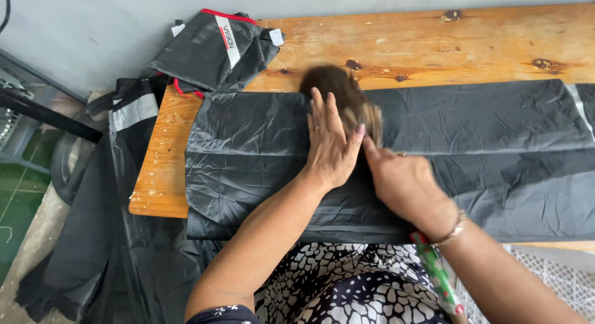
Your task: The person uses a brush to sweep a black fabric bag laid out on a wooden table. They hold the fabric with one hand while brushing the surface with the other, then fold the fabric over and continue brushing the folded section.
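A long sheet of black shiny fabric (248, 144) lies spread across a wooden table (434, 45). My left hand (330, 144) rests flat on the fabric, palm down, holding nothing. Just to its right, my right hand (406, 184) grips a small broom; its green and red patterned handle (437, 277) runs back under my wrist. The brown bristle head (341, 91) is blurred and sits on the fabric's far edge, just beyond my left fingertips.
A folded black garment with red trim and a white stripe (214, 51) lies at the table's back left corner. More black fabric with a grey band (124, 175) hangs off the left end to the floor. A white lattice crate (558, 274) stands at the lower right.
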